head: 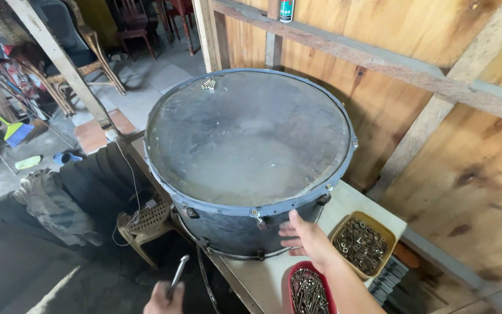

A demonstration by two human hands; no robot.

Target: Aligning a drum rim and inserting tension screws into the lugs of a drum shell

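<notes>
A large dark drum (251, 142) with a cloudy clear head and a blue-grey rim stands on a pale bench top (262, 279). My right hand (306, 238) is flat and open against the drum's near side, just below the rim by a tension lug. My left hand (164, 298), at the bottom edge of the view, is closed on a slim metal tool (178, 273) that points up. A few loose screws (208, 84) lie on the drum head at its far edge.
A tan tray (362, 244) of small metal nuts and a red tray (309, 291) of long screws sit right of my hand. Plywood wall and beams close in on the right. A plastic stool (143, 224), cloth, chairs and a broom are at left.
</notes>
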